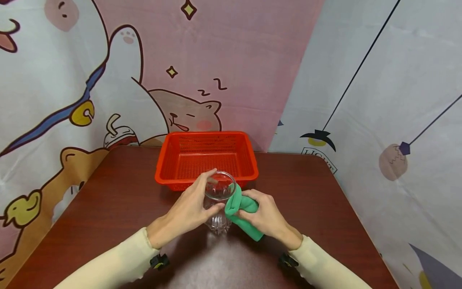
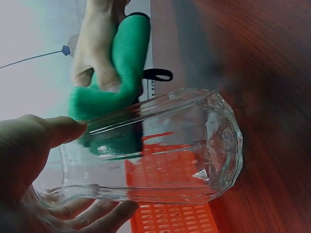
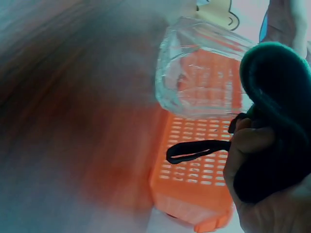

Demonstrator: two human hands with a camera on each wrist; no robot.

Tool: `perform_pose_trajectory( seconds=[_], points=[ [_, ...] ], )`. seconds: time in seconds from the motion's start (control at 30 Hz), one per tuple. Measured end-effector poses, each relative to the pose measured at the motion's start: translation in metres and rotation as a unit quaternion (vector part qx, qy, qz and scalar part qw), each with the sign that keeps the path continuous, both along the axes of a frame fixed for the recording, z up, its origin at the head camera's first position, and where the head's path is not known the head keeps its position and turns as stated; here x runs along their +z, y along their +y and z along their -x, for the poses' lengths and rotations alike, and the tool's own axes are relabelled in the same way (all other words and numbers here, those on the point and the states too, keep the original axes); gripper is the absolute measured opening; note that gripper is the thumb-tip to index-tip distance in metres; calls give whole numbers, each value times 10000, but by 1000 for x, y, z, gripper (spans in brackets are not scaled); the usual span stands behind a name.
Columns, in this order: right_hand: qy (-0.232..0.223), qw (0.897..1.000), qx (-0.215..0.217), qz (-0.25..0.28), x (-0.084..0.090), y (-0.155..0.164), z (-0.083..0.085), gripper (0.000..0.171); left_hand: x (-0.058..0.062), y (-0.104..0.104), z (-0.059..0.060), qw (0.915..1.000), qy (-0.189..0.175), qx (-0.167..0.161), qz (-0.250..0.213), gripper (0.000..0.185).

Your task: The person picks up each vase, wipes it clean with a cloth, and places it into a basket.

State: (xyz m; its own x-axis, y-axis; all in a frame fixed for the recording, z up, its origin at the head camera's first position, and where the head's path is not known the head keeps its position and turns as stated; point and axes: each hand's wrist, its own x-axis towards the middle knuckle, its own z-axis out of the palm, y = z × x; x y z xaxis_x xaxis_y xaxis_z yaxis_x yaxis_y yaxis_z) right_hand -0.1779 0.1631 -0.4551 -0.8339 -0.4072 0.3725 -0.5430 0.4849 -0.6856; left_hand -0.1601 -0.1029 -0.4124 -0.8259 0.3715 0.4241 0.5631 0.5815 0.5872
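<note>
A clear glass jar [image 1: 219,218] with a round open mouth is upright in the head view, in front of the basket. My left hand [image 1: 189,208] grips it near the rim, thumb on the near side and fingers round the far side. In my right hand [image 1: 268,214] is a folded green cloth [image 1: 249,226], pinched between thumb and fingers against the jar's right side near the rim. A black loop [image 3: 197,149] hangs from the cloth in the right wrist view. The left wrist view shows the jar's faceted base [image 2: 223,145] apart from the tabletop.
An orange-red plastic basket [image 1: 162,166] with perforated walls stands at the back of the brown wooden table [image 1: 306,188], just beyond the jar. Behind the table hangs a cartoon-printed cloth backdrop [image 1: 252,60], which continues along both sides.
</note>
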Motion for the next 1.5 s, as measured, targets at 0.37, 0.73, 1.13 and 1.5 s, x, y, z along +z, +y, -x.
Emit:
perform_pose_trajectory(
  seconds=[0.37,0.73,1.13,1.5],
  points=[
    [-434,9928,-42,-1119,-13,4,0,36,0,-1,0,10000,-34,15,-33,99],
    [-283,9740,-172,-2241,-27,4,-1,37,-2,-1,-1,10000,-3,22,0,100],
    [-63,9756,-297,-2175,-31,-2,-6,33,-1,-2,-1,10000,27,50,-42,99],
    [343,9910,-215,-1276,-24,-5,-7,36,-3,-5,0,9997,2,61,-222,99]
  ],
)
